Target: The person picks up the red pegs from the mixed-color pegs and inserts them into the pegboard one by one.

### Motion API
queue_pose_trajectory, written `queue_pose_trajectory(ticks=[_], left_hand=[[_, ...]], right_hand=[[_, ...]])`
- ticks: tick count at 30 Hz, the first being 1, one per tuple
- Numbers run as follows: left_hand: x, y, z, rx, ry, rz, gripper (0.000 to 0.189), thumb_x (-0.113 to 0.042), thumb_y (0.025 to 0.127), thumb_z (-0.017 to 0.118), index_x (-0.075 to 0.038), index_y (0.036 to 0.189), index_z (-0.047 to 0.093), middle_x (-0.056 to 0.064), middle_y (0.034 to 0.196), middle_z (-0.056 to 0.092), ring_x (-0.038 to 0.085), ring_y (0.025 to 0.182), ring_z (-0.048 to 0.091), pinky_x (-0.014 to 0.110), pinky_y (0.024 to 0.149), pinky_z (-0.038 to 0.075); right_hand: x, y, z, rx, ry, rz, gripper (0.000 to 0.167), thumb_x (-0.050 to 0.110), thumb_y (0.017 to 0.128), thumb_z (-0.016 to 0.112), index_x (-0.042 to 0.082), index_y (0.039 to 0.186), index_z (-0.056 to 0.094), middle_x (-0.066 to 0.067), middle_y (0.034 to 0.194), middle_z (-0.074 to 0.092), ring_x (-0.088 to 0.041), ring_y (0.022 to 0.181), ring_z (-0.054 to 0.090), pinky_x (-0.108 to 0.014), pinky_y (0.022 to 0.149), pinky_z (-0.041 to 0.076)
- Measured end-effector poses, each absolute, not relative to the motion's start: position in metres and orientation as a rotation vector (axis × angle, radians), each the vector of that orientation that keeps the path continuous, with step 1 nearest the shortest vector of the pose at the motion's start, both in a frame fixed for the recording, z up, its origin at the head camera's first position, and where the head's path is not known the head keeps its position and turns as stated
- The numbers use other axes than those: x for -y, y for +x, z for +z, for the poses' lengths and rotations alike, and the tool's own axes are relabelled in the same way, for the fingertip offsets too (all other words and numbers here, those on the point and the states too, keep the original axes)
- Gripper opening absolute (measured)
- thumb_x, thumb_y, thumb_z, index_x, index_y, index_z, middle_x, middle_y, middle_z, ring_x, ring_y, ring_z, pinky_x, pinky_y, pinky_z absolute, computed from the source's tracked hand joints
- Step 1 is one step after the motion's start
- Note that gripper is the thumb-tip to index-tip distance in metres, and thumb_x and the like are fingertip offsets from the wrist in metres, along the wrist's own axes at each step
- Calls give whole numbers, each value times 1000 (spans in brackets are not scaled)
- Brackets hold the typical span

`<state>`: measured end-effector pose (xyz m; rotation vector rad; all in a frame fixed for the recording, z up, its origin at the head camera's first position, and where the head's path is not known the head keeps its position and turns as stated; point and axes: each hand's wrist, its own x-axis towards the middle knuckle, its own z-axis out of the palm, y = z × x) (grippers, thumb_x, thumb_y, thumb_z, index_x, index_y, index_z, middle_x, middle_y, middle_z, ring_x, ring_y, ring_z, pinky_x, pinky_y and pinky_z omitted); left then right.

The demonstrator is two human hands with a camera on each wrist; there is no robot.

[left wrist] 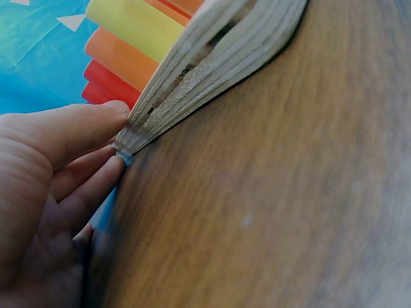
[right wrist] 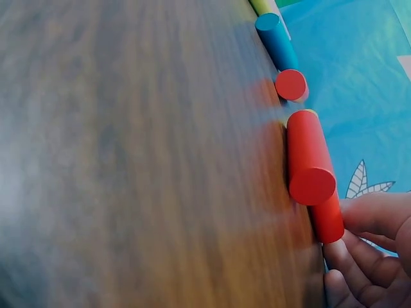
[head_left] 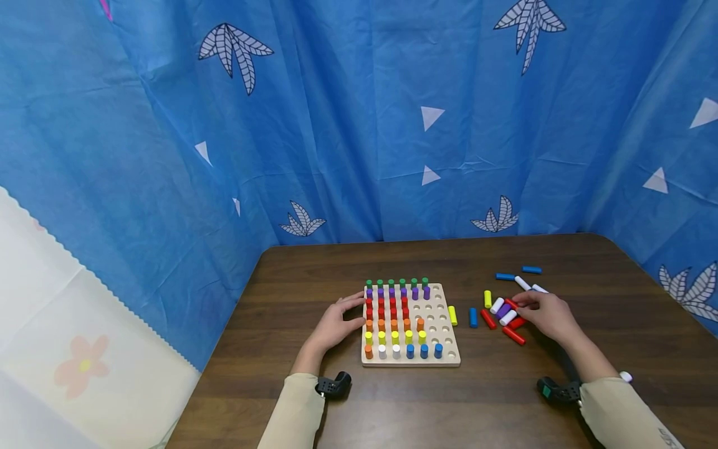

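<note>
left hand (head_left: 335, 324) loosely spread, touching pale wooden pegboard (head_left: 411, 361) at left edge; right hand (head_left: 546, 315) half-curled over red cylindrical peg (head_left: 509, 303), right of pegboard on brown wooden desk (head_left: 449, 408), grip can't be told. picking step, seemingly; next calls for pinch, lift, carry to vacant hole (head_left: 447, 341).

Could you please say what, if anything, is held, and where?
Right grip is at a red peg, hold uncertain; left grip touches the pegboard's left edge.

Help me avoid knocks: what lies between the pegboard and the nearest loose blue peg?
Between the pegboard and that blue peg lies one yellow peg, in the head view.
</note>
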<state>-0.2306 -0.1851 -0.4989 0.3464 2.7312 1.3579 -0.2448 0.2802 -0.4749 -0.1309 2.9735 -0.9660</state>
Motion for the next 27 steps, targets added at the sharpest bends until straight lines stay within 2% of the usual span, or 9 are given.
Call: queue_pose_trajectory(ticks=[13,22,27], left_hand=[[185,-230,-498,-2726,343,1361,49,-26,94,69,-19,141,59,-3,157,45,31,152,30,61,122,23],[185,-230,-498,-2728,352,1366,49,-26,94,69,-18,141,59,-3,157,45,31,151,31,60,123,22],[185,-231,-498,-2732,366,1361,48,-25,94,69,-18,141,59,-3,157,45,30,151,31,58,124,20]], right_hand=[[-278,-243,-476,-2979,-100,-982,33,5,91,67,-6,123,64,-23,103,68,-36,93,62,-48,79,56],[-276,-240,-469,-2999,-125,-991,33,6,95,62,-4,127,63,-31,117,64,-37,95,57,-47,77,54],[-275,-237,-464,-3027,-161,-1002,35,7,96,61,-5,129,61,-31,119,61,-37,96,56,-44,76,55]])
